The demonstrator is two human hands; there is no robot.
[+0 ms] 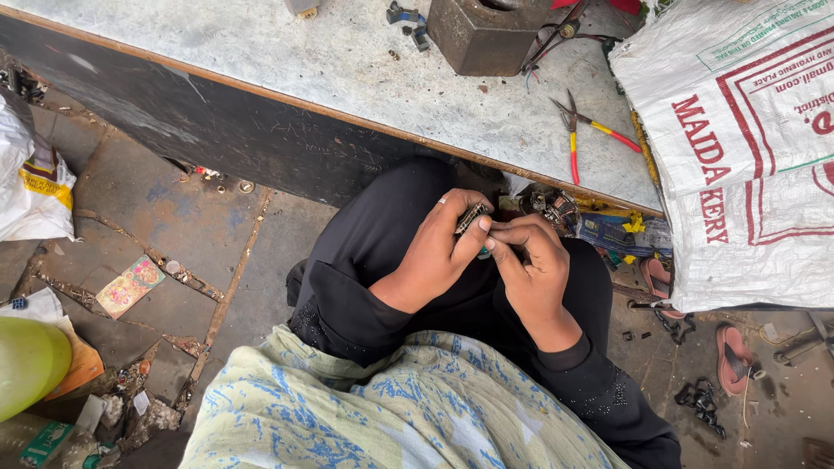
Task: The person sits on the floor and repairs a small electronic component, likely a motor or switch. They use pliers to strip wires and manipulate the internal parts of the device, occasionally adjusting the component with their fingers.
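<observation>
Patterned cloth (391,417) below; left hand (434,252) and right hand (530,265) pinch closed on small metal part (472,217). Best kept steadied between both fingertips.

Soft, even daylight fills the scene, with no harsh glare. The pale counter (347,61) at the top is the brightest surface and looks slightly washed out. Beneath its edge, the dark front panel and the floor (174,234) sit in gentle shade. Shadows are faint and short. The black sleeves lose detail in their folds. Focus is sharp at the centre, on the left hand (439,252) and right hand (530,265). The green container (30,365) at the left edge looks soft and stretched by wide-angle distortion.
</observation>
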